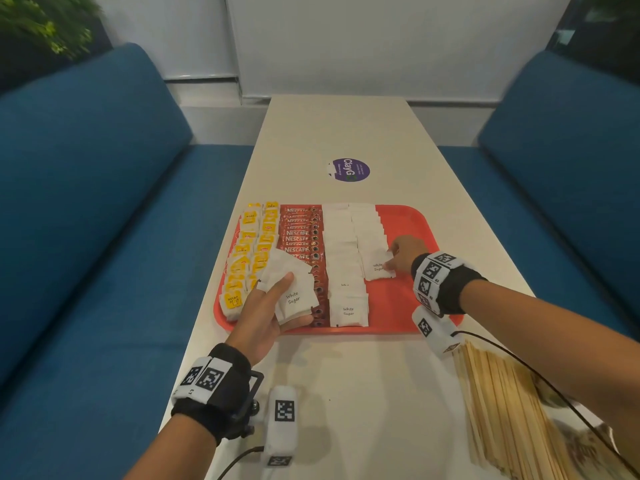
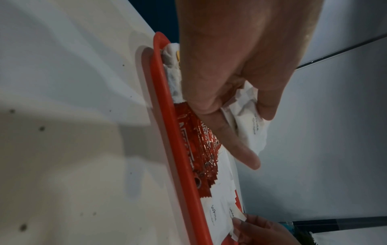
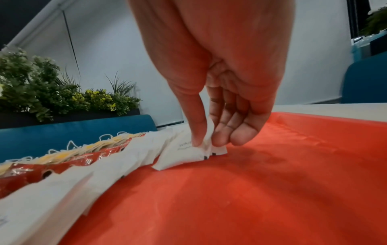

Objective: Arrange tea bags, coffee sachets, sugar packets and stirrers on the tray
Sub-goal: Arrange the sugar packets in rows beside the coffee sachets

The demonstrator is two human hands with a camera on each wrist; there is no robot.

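On the red tray (image 1: 408, 216), going left to right: two columns of yellow tea bags (image 1: 249, 258), a column of red coffee sachets (image 1: 301, 233), then two columns of white sugar packets (image 1: 346, 244), the right-hand one stopping short of the near rim. The right part of the tray is bare.

The left hand (image 1: 266, 317) hovers over the tea and coffee, thumb and fingers curled round a fanned stack of spare packets (image 1: 294, 292). The stack looks loosely held, though the wrist view is too close to be sure; if it slips, packets would fall across the tidy coffee column and knock it askew.

The right hand (image 1: 403, 252) pinches one packet (image 1: 377, 266) between thumb and fingertips (image 3: 222, 137) at the near end of the second sugar column, its edge touching the tray. Dragging it while letting go could shove the overlapped packets behind it out of line.

The stirrers (image 1: 502, 403) lie on the table (image 1: 346, 126) at the near right, off the tray. The right wrist's cable trails over them and could snag some.
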